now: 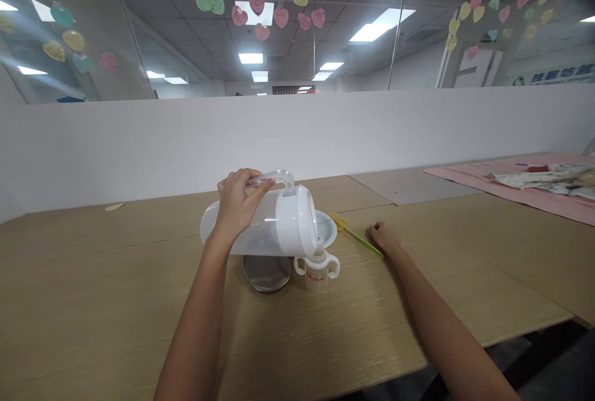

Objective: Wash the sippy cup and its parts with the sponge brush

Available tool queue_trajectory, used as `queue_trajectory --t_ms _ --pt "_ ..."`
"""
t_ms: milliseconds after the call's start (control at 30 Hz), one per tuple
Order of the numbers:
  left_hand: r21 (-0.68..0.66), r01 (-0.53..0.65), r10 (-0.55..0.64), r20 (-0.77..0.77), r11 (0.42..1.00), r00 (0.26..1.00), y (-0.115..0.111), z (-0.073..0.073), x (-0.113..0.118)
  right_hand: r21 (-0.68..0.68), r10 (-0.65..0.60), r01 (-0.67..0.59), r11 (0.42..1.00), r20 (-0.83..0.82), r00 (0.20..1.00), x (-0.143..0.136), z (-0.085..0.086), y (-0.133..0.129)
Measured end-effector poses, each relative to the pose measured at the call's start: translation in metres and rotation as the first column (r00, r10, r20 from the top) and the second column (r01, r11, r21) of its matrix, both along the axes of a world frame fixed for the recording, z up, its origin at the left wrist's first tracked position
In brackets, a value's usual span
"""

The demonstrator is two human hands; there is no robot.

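Left hand up top, wrapped around the clear handle of the big pitcher, and look at that angle: the body lies nearly level, its white end right above the small two-handled bottle. That tilt seems meant to line one mouth up with the other, and the high grip leaves the space beneath free. Whether any liquid is moving, nobody can tell from here. Over on the other side, the right hand is low by the table, fingers curled, beside the green stick; contact can't be made out, and the bottle gets no support from it. Upright stands the bottle, a round metal dish beside it and a white plate just behind.
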State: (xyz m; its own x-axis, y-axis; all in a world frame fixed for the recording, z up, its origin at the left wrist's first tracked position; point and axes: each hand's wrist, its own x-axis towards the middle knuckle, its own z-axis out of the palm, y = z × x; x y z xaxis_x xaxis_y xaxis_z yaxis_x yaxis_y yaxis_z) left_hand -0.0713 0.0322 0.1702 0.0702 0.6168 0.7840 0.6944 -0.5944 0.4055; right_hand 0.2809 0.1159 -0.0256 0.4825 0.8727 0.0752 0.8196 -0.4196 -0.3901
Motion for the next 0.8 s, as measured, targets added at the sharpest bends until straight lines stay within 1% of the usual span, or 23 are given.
queue_trajectory --t_ms 367,467,567,633,667,733,800 --pt "-0.050 0.000 0.000 -0.017 0.999 1.000 -0.001 0.001 -0.001 -0.008 0.000 0.000 1.000 0.001 1.000 0.001 0.000 0.001" --pt "-0.070 0.025 -0.024 0.008 0.997 1.000 0.002 0.001 -0.005 -0.012 0.011 -0.011 1.000 0.006 1.000 0.002 -0.001 0.001" --pt "-0.077 0.049 -0.040 0.111 0.996 0.993 0.010 0.001 -0.019 -0.017 0.016 -0.016 1.000 0.012 1.000 0.003 -0.002 0.002" --pt "-0.031 0.022 -0.015 0.221 0.999 0.975 0.017 -0.001 -0.033 -0.019 0.018 -0.018 1.000 0.016 1.000 0.004 -0.003 0.003" --pt "0.005 -0.011 0.010 0.286 1.000 0.958 0.021 -0.002 -0.041 -0.018 0.020 -0.020 1.000 0.017 1.000 0.004 -0.003 0.003" --pt "0.061 -0.117 0.081 0.426 0.991 0.901 0.030 -0.006 -0.059 -0.015 0.026 -0.025 1.000 0.019 0.999 0.004 -0.004 0.003" --pt "0.046 -0.253 0.185 0.558 0.966 0.809 0.040 -0.013 -0.078 -0.012 0.025 -0.025 1.000 0.019 1.000 0.004 -0.004 0.004"
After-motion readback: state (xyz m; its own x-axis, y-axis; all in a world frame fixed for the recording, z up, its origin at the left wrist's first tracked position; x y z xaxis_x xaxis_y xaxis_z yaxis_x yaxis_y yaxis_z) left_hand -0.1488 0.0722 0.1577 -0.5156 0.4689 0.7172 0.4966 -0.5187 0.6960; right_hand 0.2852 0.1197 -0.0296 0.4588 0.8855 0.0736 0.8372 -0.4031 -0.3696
